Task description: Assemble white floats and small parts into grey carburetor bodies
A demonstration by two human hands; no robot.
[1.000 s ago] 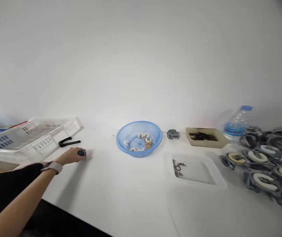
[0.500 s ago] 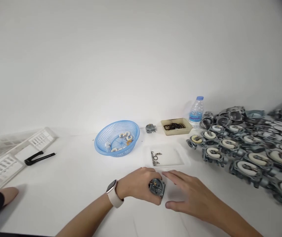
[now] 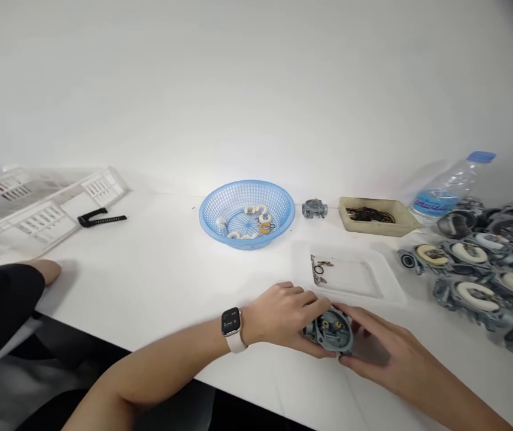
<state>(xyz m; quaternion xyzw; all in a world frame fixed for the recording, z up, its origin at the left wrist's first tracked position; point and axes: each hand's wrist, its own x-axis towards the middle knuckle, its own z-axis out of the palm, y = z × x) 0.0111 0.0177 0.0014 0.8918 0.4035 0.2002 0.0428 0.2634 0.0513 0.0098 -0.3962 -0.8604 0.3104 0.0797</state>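
My left hand [image 3: 290,317], with a watch [image 3: 231,323] on its wrist, is wrapped round a grey metal carburetor [image 3: 336,330]. The open underside of the carburetor faces up, showing two brass fittings inside. From the other side, my right hand [image 3: 384,344] grips its edge, fingers at the top and thumb at the bottom. Just beyond the hands lies a shallow white tray [image 3: 393,281] with several small metal parts and a black ring [image 3: 318,270] at its left end.
A blue basket [image 3: 211,230] holds several white floats. Behind the tray are another carburetor [image 3: 314,208], a beige box [image 3: 359,225] of dark rings and a water bottle [image 3: 445,188]. Several carburetors with floats [image 3: 480,296] crowd the right. White crates [image 3: 45,221], a black strap [image 3: 102,219] and another person's arm [image 3: 14,293] are left.
My right hand has closed in on the carburetor, which has turned so its open inside shows more. The view has shifted, with the hands now farther right in it.
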